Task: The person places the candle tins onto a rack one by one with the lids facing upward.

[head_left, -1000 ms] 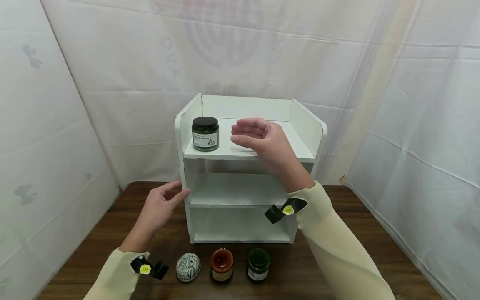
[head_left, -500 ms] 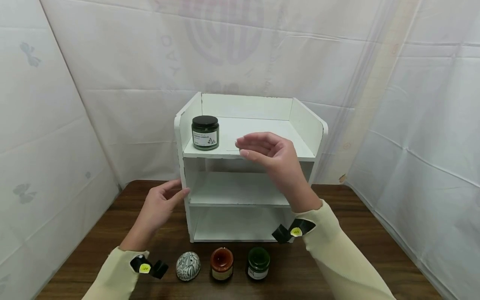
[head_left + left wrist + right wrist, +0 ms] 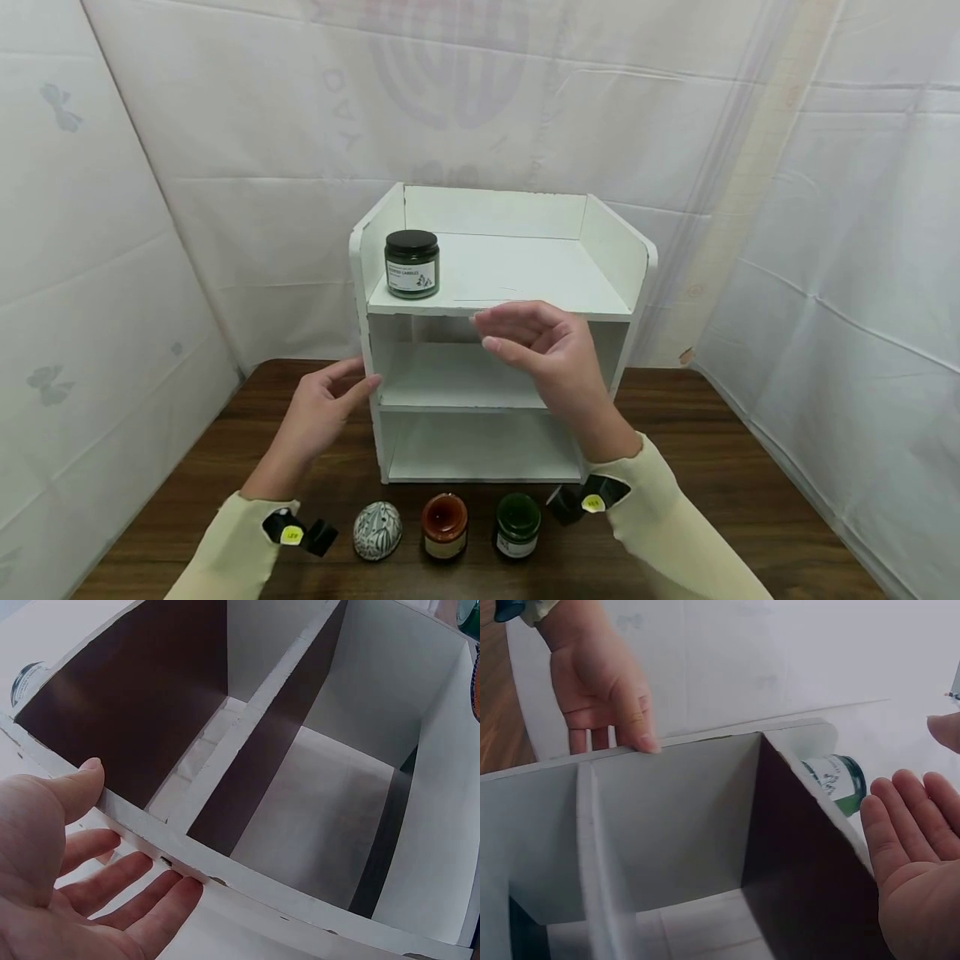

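Observation:
A white shelf unit (image 3: 480, 407) with a top deck and two lower compartments stands on the table. My left hand (image 3: 318, 417) touches its left side panel, with the thumb at the front edge and relaxed fingers along the outside, as the left wrist view shows (image 3: 112, 877). My right hand (image 3: 551, 358) hovers before the upper compartment, below the top deck's front edge, fingers extended and holding nothing. On the top deck's left end stands a dark green candle jar (image 3: 412, 271) with a black lid and white label, also partly visible in the right wrist view.
In front of the shelf, in a row on the brown wooden table (image 3: 712, 450), are a black-and-white patterned egg-shaped object (image 3: 377, 531), an orange-red glass jar (image 3: 444, 527) and a green glass jar (image 3: 517, 527). White fabric walls (image 3: 262, 108) surround the table.
My right hand has moved down and slightly right, from over the top deck to below its front edge. The left hand and the candle jar stay where they were.

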Demonstrator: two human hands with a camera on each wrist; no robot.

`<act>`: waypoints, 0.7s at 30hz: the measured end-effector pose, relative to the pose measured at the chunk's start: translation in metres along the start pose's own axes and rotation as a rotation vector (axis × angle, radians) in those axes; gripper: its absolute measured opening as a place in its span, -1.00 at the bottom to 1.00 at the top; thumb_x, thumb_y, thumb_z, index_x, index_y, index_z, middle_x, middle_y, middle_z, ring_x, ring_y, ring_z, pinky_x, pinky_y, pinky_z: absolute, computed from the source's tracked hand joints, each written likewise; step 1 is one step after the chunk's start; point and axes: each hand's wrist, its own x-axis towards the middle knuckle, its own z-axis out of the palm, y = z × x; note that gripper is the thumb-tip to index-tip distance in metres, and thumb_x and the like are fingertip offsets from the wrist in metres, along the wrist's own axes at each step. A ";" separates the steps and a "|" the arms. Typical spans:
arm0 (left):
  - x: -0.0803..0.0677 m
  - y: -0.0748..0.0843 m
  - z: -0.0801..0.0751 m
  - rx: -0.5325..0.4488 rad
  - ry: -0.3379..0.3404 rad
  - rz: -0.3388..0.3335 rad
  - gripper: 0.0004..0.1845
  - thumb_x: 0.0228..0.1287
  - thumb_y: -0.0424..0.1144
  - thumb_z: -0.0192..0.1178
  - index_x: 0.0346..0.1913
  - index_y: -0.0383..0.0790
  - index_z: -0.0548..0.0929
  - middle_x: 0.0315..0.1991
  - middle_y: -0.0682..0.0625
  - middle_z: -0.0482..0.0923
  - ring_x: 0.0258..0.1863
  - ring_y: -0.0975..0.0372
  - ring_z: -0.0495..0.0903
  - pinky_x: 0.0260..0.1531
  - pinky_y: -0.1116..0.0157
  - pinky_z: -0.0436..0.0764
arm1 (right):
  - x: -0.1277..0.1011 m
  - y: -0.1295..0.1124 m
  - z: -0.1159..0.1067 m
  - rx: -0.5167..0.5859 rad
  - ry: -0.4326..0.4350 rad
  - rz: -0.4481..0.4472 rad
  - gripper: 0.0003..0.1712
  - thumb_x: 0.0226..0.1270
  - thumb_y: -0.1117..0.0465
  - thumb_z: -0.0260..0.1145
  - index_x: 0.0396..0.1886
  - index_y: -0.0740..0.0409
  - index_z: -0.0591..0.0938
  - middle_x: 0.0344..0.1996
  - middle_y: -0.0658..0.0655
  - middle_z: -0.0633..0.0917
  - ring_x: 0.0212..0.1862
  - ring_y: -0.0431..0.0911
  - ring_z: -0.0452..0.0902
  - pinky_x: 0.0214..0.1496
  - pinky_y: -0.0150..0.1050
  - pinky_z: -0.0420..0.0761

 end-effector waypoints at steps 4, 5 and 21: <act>0.000 0.001 0.000 -0.008 -0.001 0.000 -0.31 0.39 0.23 0.25 0.43 -0.07 0.52 0.29 -0.13 0.61 0.24 0.00 0.57 0.14 0.07 0.59 | -0.009 0.009 -0.001 0.020 -0.006 -0.008 -0.60 0.23 0.43 0.49 0.06 0.39 0.64 -0.02 0.10 0.81 0.07 -0.04 0.76 0.15 -0.17 0.69; 0.000 0.000 0.000 -0.009 -0.001 0.000 -0.31 0.38 0.24 0.25 0.43 -0.07 0.52 0.29 -0.13 0.61 0.24 0.00 0.57 0.14 0.08 0.59 | -0.011 0.011 -0.001 0.027 -0.004 -0.008 -0.59 0.22 0.43 0.49 0.06 0.39 0.64 -0.02 0.08 0.81 0.07 -0.05 0.76 0.15 -0.18 0.69; 0.001 0.000 0.000 -0.001 0.004 0.006 -0.32 0.40 0.22 0.24 0.43 -0.08 0.52 0.30 -0.12 0.60 0.22 0.02 0.59 0.05 0.26 0.59 | -0.046 0.046 -0.007 0.162 0.038 -0.009 -0.59 0.21 0.47 0.48 0.07 0.38 0.63 0.02 0.07 0.79 0.13 -0.04 0.74 0.18 -0.15 0.67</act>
